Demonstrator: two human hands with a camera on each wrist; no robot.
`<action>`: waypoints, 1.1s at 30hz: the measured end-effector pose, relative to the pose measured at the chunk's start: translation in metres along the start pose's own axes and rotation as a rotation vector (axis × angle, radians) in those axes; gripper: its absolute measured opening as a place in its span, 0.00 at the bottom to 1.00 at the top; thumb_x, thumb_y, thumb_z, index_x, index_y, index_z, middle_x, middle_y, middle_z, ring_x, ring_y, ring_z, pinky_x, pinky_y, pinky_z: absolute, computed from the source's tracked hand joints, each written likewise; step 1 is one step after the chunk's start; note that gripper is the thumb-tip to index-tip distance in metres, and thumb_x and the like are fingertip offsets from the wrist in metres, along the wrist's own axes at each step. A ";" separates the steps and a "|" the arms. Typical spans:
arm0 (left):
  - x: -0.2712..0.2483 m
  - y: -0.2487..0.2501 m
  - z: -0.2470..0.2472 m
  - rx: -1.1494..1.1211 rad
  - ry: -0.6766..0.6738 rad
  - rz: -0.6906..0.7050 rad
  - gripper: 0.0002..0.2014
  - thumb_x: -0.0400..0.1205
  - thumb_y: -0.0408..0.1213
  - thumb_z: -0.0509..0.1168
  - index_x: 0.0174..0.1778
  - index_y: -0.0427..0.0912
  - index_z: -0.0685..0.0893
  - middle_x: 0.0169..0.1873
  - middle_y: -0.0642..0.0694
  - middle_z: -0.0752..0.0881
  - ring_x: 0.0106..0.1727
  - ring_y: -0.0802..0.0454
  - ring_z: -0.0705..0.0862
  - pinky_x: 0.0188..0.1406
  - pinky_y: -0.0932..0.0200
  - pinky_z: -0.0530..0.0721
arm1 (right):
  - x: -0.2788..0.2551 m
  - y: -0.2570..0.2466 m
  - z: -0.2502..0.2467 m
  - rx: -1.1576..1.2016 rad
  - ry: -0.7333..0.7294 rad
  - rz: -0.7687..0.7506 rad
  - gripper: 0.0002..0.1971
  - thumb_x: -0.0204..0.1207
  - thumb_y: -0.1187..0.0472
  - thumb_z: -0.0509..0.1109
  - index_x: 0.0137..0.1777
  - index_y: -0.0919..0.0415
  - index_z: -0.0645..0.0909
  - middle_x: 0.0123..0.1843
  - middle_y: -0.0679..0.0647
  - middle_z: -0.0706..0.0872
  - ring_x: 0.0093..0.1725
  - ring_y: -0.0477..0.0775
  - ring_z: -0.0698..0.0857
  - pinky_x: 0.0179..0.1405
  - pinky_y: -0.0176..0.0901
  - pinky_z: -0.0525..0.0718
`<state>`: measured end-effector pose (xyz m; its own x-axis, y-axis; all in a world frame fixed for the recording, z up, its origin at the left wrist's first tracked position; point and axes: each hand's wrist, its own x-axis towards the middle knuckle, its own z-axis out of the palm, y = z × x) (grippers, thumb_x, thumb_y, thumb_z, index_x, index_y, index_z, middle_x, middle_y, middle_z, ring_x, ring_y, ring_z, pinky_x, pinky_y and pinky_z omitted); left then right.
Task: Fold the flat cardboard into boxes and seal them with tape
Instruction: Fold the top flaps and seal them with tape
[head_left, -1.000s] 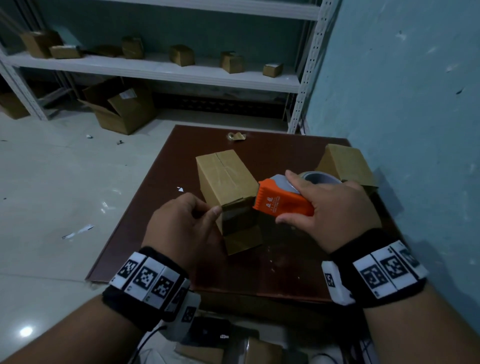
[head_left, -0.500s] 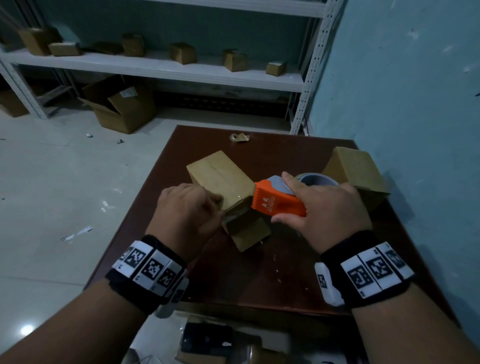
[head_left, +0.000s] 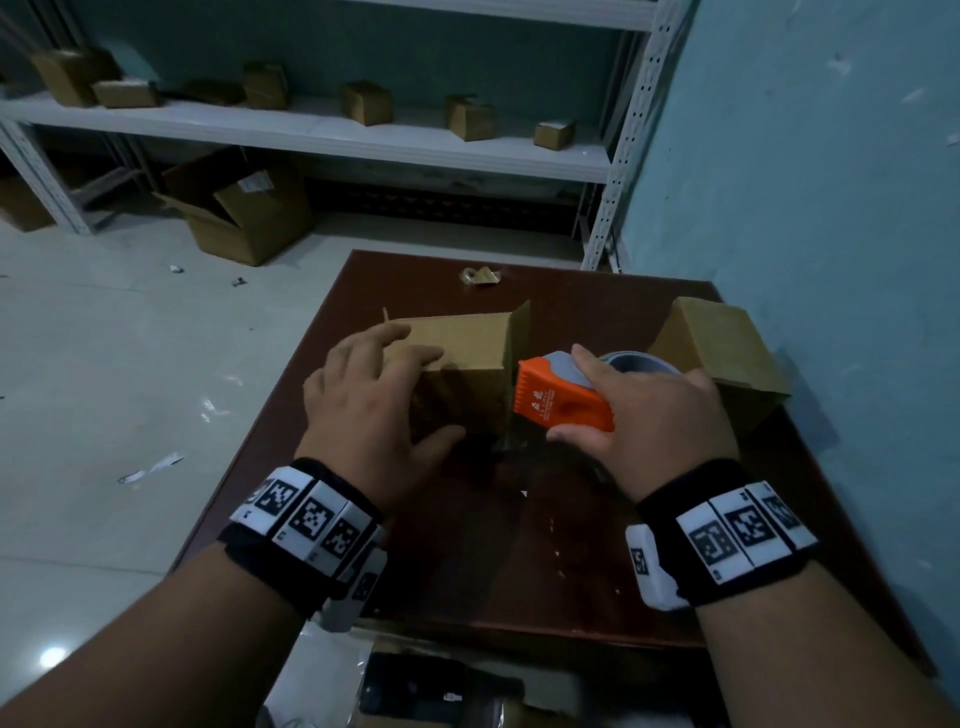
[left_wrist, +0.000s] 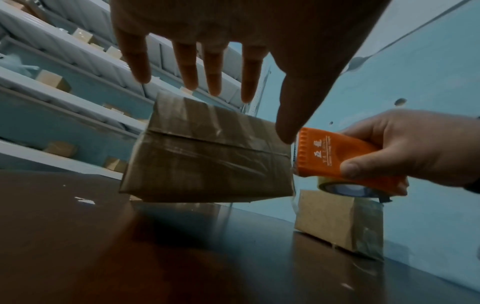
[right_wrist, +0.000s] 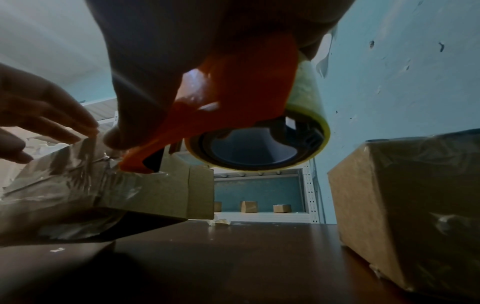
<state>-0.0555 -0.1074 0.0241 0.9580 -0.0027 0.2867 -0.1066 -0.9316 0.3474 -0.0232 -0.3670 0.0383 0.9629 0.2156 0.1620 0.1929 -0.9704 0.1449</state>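
A small cardboard box (head_left: 467, 358) sits mid-table, tilted, its near face (left_wrist: 207, 162) covered in clear tape and one flap (head_left: 522, 332) standing up at its far right corner. My left hand (head_left: 410, 395) lies over the box, straight fingers (left_wrist: 213, 82) spread on its top and thumb by the taped near face. My right hand (head_left: 576, 395) grips an orange tape dispenser (head_left: 550, 402) with its clear tape roll (right_wrist: 306, 98). The dispenser's front edge (right_wrist: 135, 164) is at the box's right side.
A second taped box (head_left: 722, 353) stands at the table's right edge against the blue wall (head_left: 831, 208). A tape scrap (head_left: 480, 275) lies near the far edge of the brown table (head_left: 519, 571). Beyond are a shelf (head_left: 311, 130) with several small boxes and an open carton (head_left: 244, 208) on the floor.
The box has been turned, so a different side faces up and a flap shows at the far right. My left hand went from pinching the near end to lying flat on it.
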 end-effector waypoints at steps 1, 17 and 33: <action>0.002 0.001 0.002 0.023 -0.054 0.000 0.44 0.70 0.63 0.78 0.81 0.68 0.66 0.86 0.54 0.60 0.88 0.44 0.56 0.82 0.29 0.64 | -0.001 0.000 -0.001 0.002 0.004 -0.006 0.48 0.73 0.17 0.57 0.89 0.39 0.55 0.63 0.46 0.90 0.63 0.53 0.87 0.67 0.58 0.77; 0.009 -0.016 0.013 0.037 -0.029 0.187 0.55 0.59 0.43 0.87 0.80 0.57 0.64 0.82 0.45 0.67 0.84 0.36 0.62 0.74 0.27 0.72 | -0.021 -0.003 -0.019 0.169 0.086 -0.124 0.49 0.68 0.17 0.57 0.84 0.45 0.74 0.53 0.50 0.94 0.52 0.55 0.91 0.57 0.58 0.84; 0.009 -0.019 -0.030 -0.159 -0.234 0.463 0.39 0.76 0.26 0.66 0.81 0.68 0.75 0.88 0.52 0.67 0.92 0.41 0.54 0.85 0.21 0.54 | -0.057 0.003 -0.050 0.565 -0.077 -0.135 0.54 0.59 0.12 0.62 0.85 0.37 0.69 0.78 0.39 0.82 0.69 0.42 0.84 0.70 0.53 0.86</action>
<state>-0.0531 -0.0791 0.0472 0.8333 -0.4973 0.2416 -0.5529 -0.7478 0.3676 -0.0870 -0.3773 0.0785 0.9296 0.3536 0.1040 0.3653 -0.8465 -0.3874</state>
